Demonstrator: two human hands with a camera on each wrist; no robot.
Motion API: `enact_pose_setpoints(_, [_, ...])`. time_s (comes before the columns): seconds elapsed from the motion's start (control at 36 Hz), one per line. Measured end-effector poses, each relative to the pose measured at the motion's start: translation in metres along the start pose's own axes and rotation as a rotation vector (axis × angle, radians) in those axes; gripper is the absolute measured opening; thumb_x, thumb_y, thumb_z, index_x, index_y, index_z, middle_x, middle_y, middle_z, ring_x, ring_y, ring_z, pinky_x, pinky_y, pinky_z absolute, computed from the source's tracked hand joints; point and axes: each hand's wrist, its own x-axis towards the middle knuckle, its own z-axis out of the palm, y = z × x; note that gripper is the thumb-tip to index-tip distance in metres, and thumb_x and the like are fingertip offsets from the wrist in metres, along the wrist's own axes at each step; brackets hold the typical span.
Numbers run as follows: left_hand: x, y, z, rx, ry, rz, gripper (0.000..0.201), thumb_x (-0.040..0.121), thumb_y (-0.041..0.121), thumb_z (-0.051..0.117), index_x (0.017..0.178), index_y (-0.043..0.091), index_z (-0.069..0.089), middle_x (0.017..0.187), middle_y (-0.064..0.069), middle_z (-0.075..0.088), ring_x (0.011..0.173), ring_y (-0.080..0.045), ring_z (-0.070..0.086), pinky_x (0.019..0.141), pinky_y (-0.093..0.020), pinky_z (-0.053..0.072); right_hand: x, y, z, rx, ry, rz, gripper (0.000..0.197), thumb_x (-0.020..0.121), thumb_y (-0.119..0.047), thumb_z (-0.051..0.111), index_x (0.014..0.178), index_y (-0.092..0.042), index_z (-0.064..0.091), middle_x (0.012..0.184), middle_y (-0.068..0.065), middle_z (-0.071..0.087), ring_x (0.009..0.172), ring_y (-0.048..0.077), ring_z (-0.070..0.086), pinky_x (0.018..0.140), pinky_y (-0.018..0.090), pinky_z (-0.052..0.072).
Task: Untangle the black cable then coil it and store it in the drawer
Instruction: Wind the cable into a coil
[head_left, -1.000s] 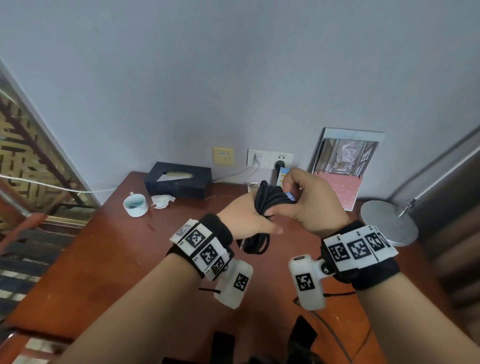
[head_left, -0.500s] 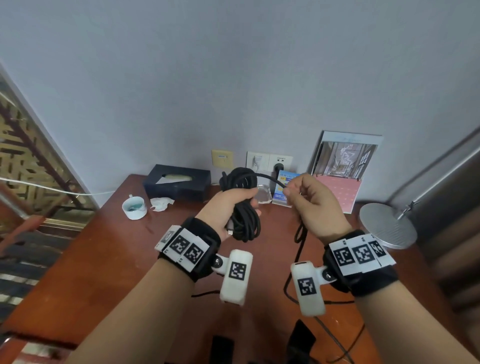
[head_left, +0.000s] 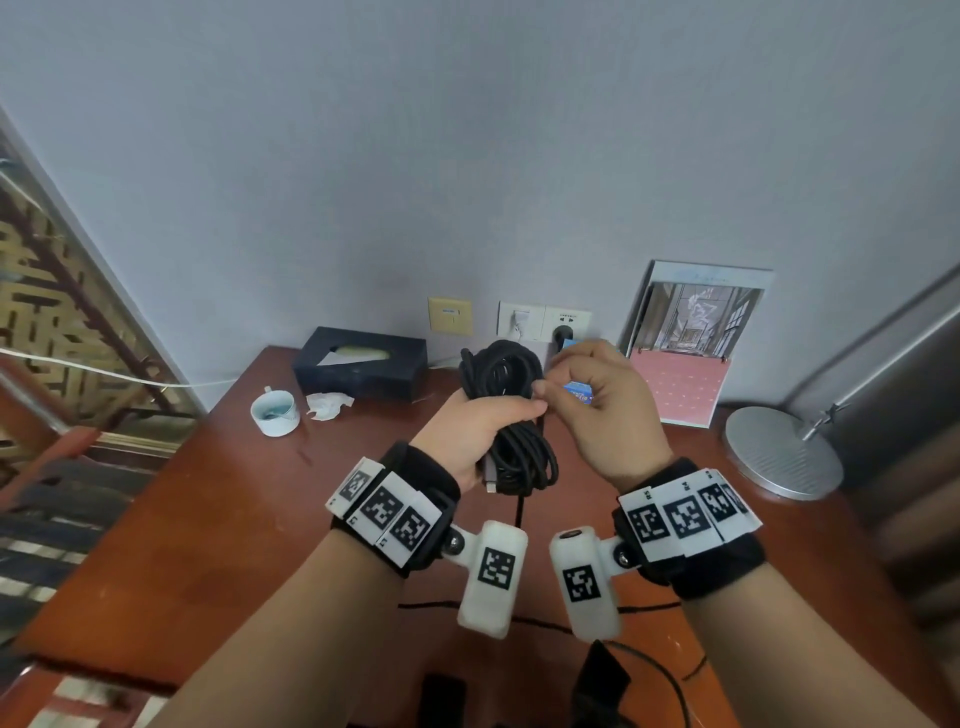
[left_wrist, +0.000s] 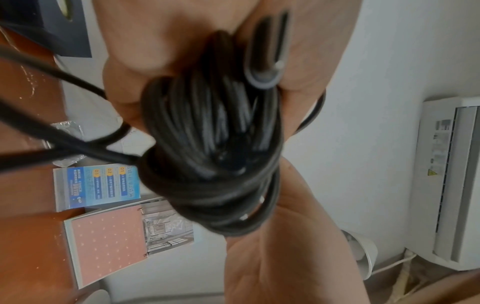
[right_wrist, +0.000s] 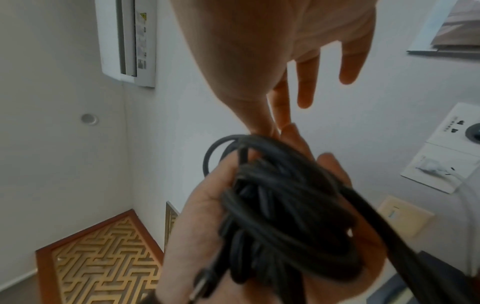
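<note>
The black cable (head_left: 511, 415) is mostly wound into a long coil. My left hand (head_left: 472, 428) grips the coil round its middle, upright above the table. My right hand (head_left: 597, 410) meets the coil's upper right side, where thumb and forefinger pinch a strand. In the left wrist view the coil (left_wrist: 213, 144) fills the palm, with a metal plug (left_wrist: 267, 61) beside it. The right wrist view shows my right hand (right_wrist: 259, 61) pinching at the top of the coil (right_wrist: 280, 205). A loose tail (head_left: 519, 512) hangs down to the table. No drawer is in view.
The reddish wooden table (head_left: 182, 519) carries a dark tissue box (head_left: 358, 364), a white cup (head_left: 275, 413) and a crumpled tissue (head_left: 327, 405) at the back left. A picture booklet (head_left: 685, 353) leans on the wall. A round lamp base (head_left: 779, 452) stands at right. Wall sockets (head_left: 543, 319) lie behind.
Half a second ago my right hand held a strand out to the right of the coil. It has come back against the coil's top, and less loose cable hangs down.
</note>
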Motion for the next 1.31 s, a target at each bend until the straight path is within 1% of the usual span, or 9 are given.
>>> enact_pose_setpoints(0.22, [0.0,0.004,0.003,-0.104,0.004,0.077,0.012,0.081,0.002,0.068,0.078,0.01,0.077,0.074,-0.01,0.066,0.07,-0.021,0.063,0.096,-0.054,0.046,0.003,-0.006,-0.007,0.26,-0.104,0.102,0.017,0.089,-0.021,0.055,0.082,-0.026,0.07,0.098,0.01,0.063,0.094,0.003,0.058,0.09,0.015,0.04])
enact_pose_setpoints(0.39, [0.008,0.014,0.004,-0.338,0.246,0.124,0.004,0.086,0.005,0.066,0.089,0.007,0.065,0.069,-0.008,0.062,0.062,-0.022,0.065,0.059,-0.034,0.059,-0.011,0.0,0.0,0.306,-0.351,0.249,0.044,0.077,0.018,0.037,0.109,-0.005,0.057,0.107,0.004,0.067,0.102,0.006,0.062,0.096,0.025,0.045])
enact_pose_setpoints(0.5, [0.012,0.019,0.001,-0.382,0.318,0.119,0.01,0.085,0.01,0.069,0.091,0.007,0.063,0.075,-0.006,0.063,0.064,-0.021,0.066,0.054,-0.029,0.055,-0.022,0.005,0.004,0.29,-0.612,0.303,0.034,0.079,0.0,0.053,0.109,-0.014,0.057,0.109,0.009,0.069,0.103,0.023,0.064,0.093,0.03,0.047])
enact_pose_setpoints(0.58, [0.014,0.022,-0.006,-0.395,0.36,0.132,0.023,0.083,0.013,0.071,0.102,0.006,0.06,0.078,-0.006,0.063,0.058,-0.016,0.067,0.054,-0.028,0.054,-0.024,0.008,0.002,0.213,-0.486,0.24,0.027,0.092,-0.007,0.053,0.094,-0.033,0.06,0.07,-0.004,0.063,0.063,0.008,0.058,0.065,0.022,0.047])
enact_pose_setpoints(0.72, [0.015,0.033,-0.022,-0.433,0.399,0.138,0.014,0.086,0.018,0.07,0.076,0.012,0.063,0.067,-0.002,0.063,0.053,-0.013,0.065,0.051,-0.026,0.052,-0.018,0.026,-0.007,-0.015,-0.414,0.111,0.023,0.093,-0.022,0.056,0.097,-0.041,0.067,0.1,-0.015,0.07,0.099,0.005,0.062,0.092,0.025,0.045])
enact_pose_setpoints(0.89, [0.009,0.05,-0.037,-0.557,0.398,0.218,0.022,0.09,0.019,0.064,0.07,0.012,0.056,0.054,0.002,0.06,0.048,-0.012,0.063,0.05,-0.025,0.053,-0.019,0.043,-0.024,-0.153,-0.421,0.308,0.02,0.094,-0.022,0.054,0.08,-0.028,0.068,0.078,-0.012,0.061,0.073,0.008,0.053,0.067,0.019,0.038])
enact_pose_setpoints(1.03, [0.012,0.049,-0.02,-0.642,0.371,0.269,0.025,0.093,0.014,0.061,0.069,0.013,0.054,0.052,0.004,0.058,0.045,-0.01,0.059,0.046,-0.021,0.05,-0.021,0.038,-0.006,-0.302,-0.592,0.278,0.016,0.094,-0.018,0.054,0.099,-0.019,0.069,0.101,-0.005,0.058,0.096,0.01,0.054,0.082,0.018,0.034])
enact_pose_setpoints(1.14, [0.017,0.041,-0.006,-0.607,0.4,0.265,0.019,0.088,0.012,0.067,0.072,0.014,0.057,0.058,0.003,0.06,0.05,-0.01,0.061,0.052,-0.024,0.052,-0.02,0.024,0.009,0.043,-0.616,0.201,0.045,0.083,-0.002,0.062,0.12,-0.028,0.06,0.123,-0.016,0.057,0.116,-0.007,0.05,0.097,0.006,0.032])
enact_pose_setpoints(1.31, [0.02,0.036,-0.002,-0.567,0.481,0.272,0.012,0.081,0.013,0.075,0.078,0.013,0.064,0.067,0.001,0.066,0.057,-0.013,0.065,0.062,-0.03,0.055,-0.027,0.005,0.015,0.603,-0.639,0.206,0.029,0.079,-0.009,0.062,0.107,0.001,0.058,0.115,0.001,0.066,0.115,0.013,0.059,0.098,0.027,0.045])
